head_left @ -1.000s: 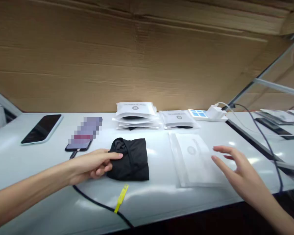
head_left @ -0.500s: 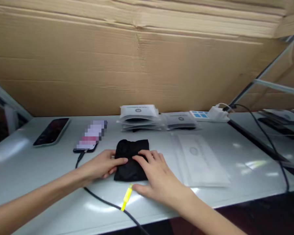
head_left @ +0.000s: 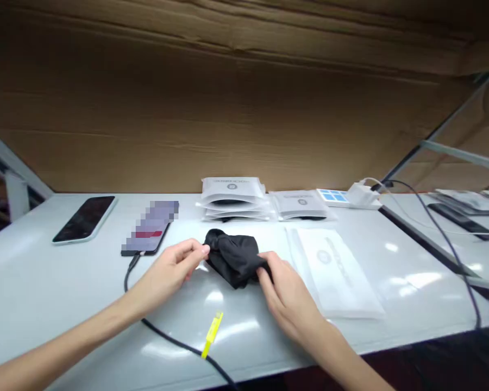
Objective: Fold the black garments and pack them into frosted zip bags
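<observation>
Black fabric (head_left: 234,259) sits mid-counter (head_left: 264,345), pinched on its left by the left hand (head_left: 175,267) and on its right by the right hand (head_left: 284,285), with open surface toward the front edge, a flat translucent bag (head_left: 330,271) at right, and stacked bags (head_left: 234,190) showing dark contents behind.

The black fabric (head_left: 234,259), flat and squarish before, is now crumpled at the frame's centre. The right hand (head_left: 287,288), first at centre right, then spread over it, now grips its right end; the left hand (head_left: 175,269) has shifted to its upper-left edge.
</observation>
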`<move>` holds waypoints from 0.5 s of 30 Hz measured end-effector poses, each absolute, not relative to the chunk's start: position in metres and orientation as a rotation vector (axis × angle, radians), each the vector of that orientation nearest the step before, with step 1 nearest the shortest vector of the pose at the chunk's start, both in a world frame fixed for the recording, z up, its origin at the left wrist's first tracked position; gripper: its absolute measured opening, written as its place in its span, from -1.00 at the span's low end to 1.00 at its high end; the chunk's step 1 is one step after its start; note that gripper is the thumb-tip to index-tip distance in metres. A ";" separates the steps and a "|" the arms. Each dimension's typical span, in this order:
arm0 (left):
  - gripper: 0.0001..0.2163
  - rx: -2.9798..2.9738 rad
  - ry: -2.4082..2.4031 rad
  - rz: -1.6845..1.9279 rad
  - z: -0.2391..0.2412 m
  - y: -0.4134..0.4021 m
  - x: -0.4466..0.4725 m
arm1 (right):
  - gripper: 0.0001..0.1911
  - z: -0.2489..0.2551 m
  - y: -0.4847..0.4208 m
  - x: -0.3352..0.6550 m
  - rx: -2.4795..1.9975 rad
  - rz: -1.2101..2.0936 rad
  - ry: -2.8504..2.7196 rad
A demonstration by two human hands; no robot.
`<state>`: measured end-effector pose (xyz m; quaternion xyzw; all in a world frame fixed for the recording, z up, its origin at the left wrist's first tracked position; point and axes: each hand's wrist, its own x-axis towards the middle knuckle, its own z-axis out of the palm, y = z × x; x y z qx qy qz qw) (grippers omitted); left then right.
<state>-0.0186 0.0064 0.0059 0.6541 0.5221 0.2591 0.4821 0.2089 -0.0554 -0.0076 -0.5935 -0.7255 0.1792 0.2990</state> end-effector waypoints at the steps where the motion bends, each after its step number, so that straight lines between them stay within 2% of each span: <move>1: -0.65 1.687 1.295 0.664 0.005 0.004 -0.018 | -0.79 -0.010 -0.056 0.210 -1.614 0.505 -1.830; 5: -0.82 2.348 1.137 0.703 0.000 -0.003 -0.011 | -0.79 -0.019 -0.062 0.218 -1.623 0.571 -1.456; 9: -0.79 2.799 0.914 0.673 -0.007 -0.003 -0.001 | -0.80 -0.022 -0.069 0.234 -1.581 0.570 -1.196; 12: -0.81 2.661 0.983 0.697 -0.008 -0.003 0.009 | -0.85 -0.021 -0.075 0.244 -1.587 0.582 -1.222; 15: -0.74 2.244 1.141 0.673 -0.006 -0.003 0.019 | -0.94 -0.018 -0.082 0.244 -1.589 0.543 -1.395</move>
